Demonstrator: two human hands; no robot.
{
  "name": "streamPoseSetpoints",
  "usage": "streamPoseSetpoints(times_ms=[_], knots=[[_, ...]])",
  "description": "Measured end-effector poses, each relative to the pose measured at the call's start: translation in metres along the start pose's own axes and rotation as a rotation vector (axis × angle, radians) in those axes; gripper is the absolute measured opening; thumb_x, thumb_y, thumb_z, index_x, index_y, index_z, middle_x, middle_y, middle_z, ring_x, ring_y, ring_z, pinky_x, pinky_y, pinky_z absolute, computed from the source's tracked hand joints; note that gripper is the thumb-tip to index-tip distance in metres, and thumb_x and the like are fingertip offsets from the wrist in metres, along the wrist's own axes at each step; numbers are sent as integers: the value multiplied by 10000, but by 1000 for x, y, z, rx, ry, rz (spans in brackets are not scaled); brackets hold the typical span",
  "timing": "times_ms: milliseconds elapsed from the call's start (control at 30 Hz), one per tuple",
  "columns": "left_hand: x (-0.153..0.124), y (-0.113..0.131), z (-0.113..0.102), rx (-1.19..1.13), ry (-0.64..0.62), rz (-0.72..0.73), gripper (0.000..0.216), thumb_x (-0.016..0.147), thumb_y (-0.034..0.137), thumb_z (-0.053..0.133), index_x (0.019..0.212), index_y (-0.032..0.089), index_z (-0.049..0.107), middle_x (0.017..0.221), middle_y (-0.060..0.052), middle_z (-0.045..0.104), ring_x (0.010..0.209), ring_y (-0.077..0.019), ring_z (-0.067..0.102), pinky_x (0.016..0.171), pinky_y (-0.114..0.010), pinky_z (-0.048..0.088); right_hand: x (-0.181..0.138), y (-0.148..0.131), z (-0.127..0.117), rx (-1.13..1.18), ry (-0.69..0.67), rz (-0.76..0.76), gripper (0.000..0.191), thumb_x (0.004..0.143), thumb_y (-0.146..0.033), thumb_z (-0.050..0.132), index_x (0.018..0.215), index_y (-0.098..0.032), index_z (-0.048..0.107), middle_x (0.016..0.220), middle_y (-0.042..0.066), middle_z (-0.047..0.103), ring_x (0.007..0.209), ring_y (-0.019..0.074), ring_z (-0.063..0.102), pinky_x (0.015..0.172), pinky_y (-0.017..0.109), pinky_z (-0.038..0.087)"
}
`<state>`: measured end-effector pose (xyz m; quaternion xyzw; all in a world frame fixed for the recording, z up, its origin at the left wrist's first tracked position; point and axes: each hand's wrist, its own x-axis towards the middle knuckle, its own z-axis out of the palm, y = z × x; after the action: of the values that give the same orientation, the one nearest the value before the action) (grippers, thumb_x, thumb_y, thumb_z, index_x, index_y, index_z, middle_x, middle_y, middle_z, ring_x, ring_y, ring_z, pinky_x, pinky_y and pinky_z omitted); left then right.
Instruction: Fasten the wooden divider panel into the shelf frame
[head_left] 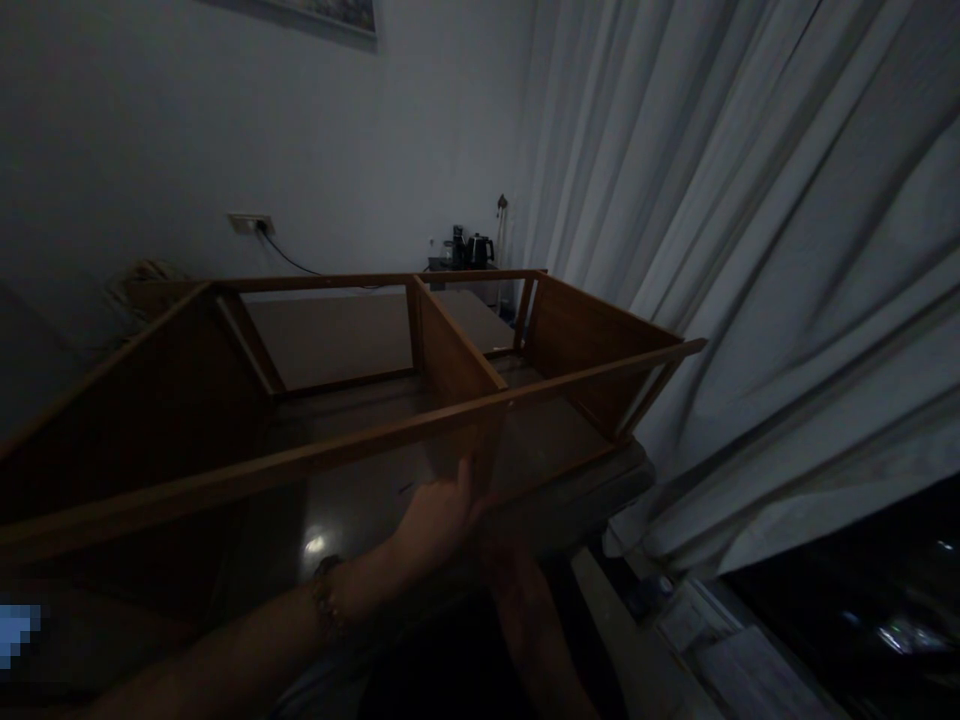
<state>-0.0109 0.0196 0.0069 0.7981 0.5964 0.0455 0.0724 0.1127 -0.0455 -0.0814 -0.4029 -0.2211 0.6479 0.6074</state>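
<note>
Furniture frame (390,432) of brown wood fills the middle of the head view, left of white curtains (675,180). The left hand (442,502) is at the lower end of its middle divider (454,362), one digit raised; the right hand (511,570) is just below. Dimness hides whether either grips; I cannot tell.

I see two hands (439,508) (514,575), one wooden frame (375,437) with three upright panels (455,350), one wall socket (240,224), one black cord (289,260), one kettle (478,251) and one picture (334,12).
</note>
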Motion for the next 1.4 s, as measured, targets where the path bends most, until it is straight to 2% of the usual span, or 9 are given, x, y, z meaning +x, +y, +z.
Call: streamPoseSetpoints(times_ms=[233,333,467,700,867,1000,1100,1300,1400], knots=[[0,-1,3,16,12,-7,545,852,466,227,1204,52,280,782,-135,656,701,-220,641,582,-270,441,0,-5,5,-198,3,-82,327,655,-437,647,883,-212,583,856,40,647,801,187,611,703,290,488],[1,-1,3,30,12,0,564,851,474,218,1208,41,278,779,-138,656,703,-227,640,582,-279,444,-7,-13,9,-492,-38,-221,256,712,-366,612,910,-207,578,841,39,653,792,187,609,661,264,483],[0,1,0,27,-13,2,563,852,471,218,1222,48,257,802,-143,652,740,-229,638,601,-281,448,-11,-17,1,-854,-90,-472,195,784,-289,536,954,-223,605,932,48,650,855,192,598,758,289,457],[-1,1,-1,19,17,6,553,853,468,220,1218,56,268,797,-139,653,728,-228,640,594,-280,446,0,-18,-24,-1041,-194,-679,229,817,-219,482,1004,-256,609,928,55,651,854,198,591,768,331,445],[1,-2,6,35,42,12,563,850,480,212,1209,51,277,779,-128,656,694,-236,639,569,-287,446,-1,-21,-14,-944,-94,-548,198,803,-272,520,976,-204,587,882,60,650,816,184,593,737,288,441],[2,-2,5,32,37,4,580,845,495,207,1218,53,252,767,-126,656,683,-234,641,565,-280,444,-6,-25,-4,-780,-56,-309,279,788,-358,531,997,-174,523,564,-19,595,493,121,535,487,213,410],[1,-1,3,14,21,16,574,846,491,211,1217,54,249,779,-132,654,693,-223,641,570,-271,444,-6,-25,0,-627,-37,-201,356,749,-419,555,994,-165,507,515,-44,553,389,85,435,384,186,330],[0,1,0,17,20,3,545,852,464,250,1200,46,288,789,-140,660,711,-225,644,589,-271,447,-2,-16,-2,-393,16,-80,300,710,-447,589,799,-160,581,540,-31,517,441,79,414,443,195,339],[0,1,0,18,9,1,552,850,475,240,1198,50,292,784,-139,662,708,-220,646,581,-265,448,-2,-14,-3,-296,0,-15,269,717,-419,593,839,-180,588,603,-27,537,490,84,446,480,194,353]])
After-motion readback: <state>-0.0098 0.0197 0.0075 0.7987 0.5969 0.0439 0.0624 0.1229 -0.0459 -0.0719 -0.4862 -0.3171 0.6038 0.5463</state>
